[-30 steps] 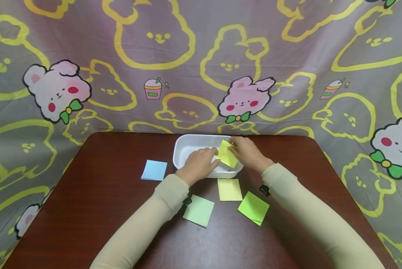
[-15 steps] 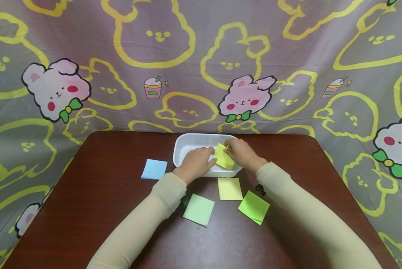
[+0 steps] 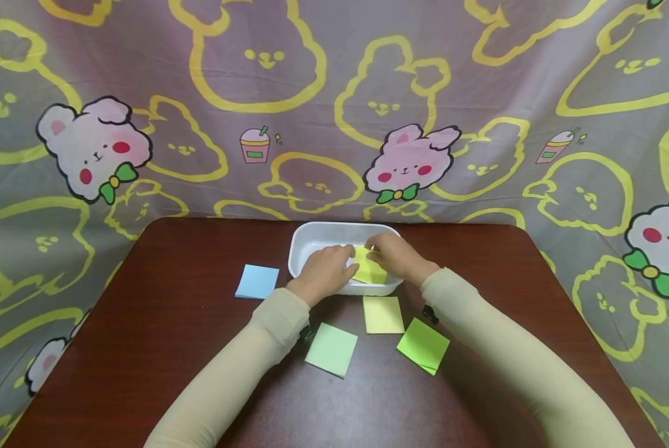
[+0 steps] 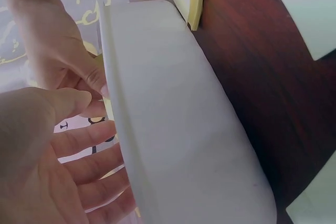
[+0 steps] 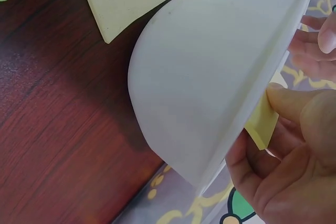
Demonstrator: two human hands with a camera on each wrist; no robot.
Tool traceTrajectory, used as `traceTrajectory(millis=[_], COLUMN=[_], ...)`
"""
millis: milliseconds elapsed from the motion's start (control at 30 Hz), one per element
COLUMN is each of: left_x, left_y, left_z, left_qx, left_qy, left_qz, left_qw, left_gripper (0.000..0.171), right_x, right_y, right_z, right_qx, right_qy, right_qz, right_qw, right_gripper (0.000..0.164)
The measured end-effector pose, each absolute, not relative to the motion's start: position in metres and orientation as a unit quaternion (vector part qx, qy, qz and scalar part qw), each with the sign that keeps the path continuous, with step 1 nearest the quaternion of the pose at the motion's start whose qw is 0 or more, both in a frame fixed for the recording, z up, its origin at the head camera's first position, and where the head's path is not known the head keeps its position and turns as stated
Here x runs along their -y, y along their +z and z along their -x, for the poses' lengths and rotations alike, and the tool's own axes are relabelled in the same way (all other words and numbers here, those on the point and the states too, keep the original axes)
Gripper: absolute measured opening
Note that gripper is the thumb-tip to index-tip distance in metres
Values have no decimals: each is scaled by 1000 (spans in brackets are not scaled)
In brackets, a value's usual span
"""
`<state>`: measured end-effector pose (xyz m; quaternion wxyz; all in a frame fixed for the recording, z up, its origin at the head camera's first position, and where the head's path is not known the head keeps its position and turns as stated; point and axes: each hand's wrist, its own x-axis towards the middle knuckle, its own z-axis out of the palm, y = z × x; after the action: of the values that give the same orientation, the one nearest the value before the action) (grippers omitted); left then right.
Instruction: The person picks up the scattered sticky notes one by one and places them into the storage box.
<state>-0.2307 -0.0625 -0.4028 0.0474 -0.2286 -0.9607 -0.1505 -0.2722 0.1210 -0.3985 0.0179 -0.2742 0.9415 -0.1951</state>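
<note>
A bright yellow sticky note pad [image 3: 370, 269] is low inside the right part of a white plastic tray [image 3: 302, 241]. My right hand [image 3: 400, 256] pinches the pad by its right side; the right wrist view has the thumb on one face and the fingers behind. Over the middle of the tray, my left hand [image 3: 323, 272] reaches in beside the pad's left edge. Its fingers [image 4: 97, 163] are spread and relaxed in the left wrist view, with nothing between them and the thumb. The tray wall hides part of the pad in both wrist views.
A pale yellow pad [image 3: 383, 315] lies just in front of the tray. Closer still are a pale green pad [image 3: 332, 350] and a bright green pad [image 3: 423, 346]. To the tray's left lies a blue pad [image 3: 257, 282]. A patterned curtain [image 3: 334, 112] hangs behind the brown table [image 3: 188, 336].
My right hand has moved left and down with the yellow pad, which now sits lower and flatter in the tray. The left hand has shifted slightly left.
</note>
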Motion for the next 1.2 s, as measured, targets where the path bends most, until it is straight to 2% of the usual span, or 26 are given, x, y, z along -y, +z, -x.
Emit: traceTrajectory(millis=[433, 1200], left_x=[66, 72], left_y=[-404, -409], left_z=[233, 244], left_qx=[963, 967], left_qy=[-141, -119], left_qz=[223, 224], left_qw=[47, 34], left_gripper=[29, 22], right_x=[-115, -111], right_y=[-400, -404], right_z=[276, 285], right_qx=[-944, -951], right_qy=[-170, -133], right_qz=[283, 276], right_qw=[23, 47], right_gripper=[17, 24])
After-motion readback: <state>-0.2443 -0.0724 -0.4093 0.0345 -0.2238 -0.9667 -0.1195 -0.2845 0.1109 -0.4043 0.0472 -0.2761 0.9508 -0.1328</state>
